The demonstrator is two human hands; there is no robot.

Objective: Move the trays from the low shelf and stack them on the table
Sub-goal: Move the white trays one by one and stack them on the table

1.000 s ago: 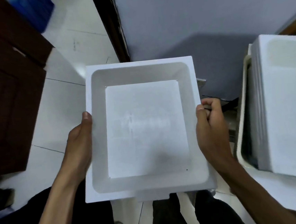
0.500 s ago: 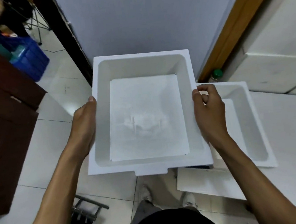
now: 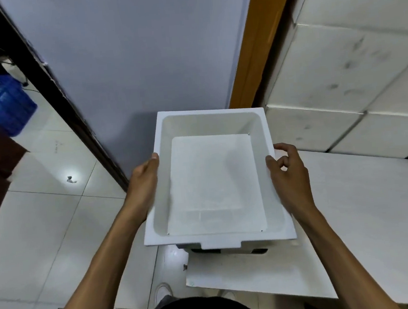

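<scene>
Head view shows the white square foam tray (image 3: 214, 180) clasped at its side rims by left hand (image 3: 144, 182) and right hand (image 3: 290, 178), directly above another tray (image 3: 232, 250) on the white table (image 3: 365, 213).

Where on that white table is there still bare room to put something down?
The widest bare patch of the table lies right of the white tray, running to the tiled wall. A narrower strip lies in front of the tray, by the near edge. The table's left corner is crowded: the tray sits there over another tray, with the left hand and right hand at its sides.
</scene>
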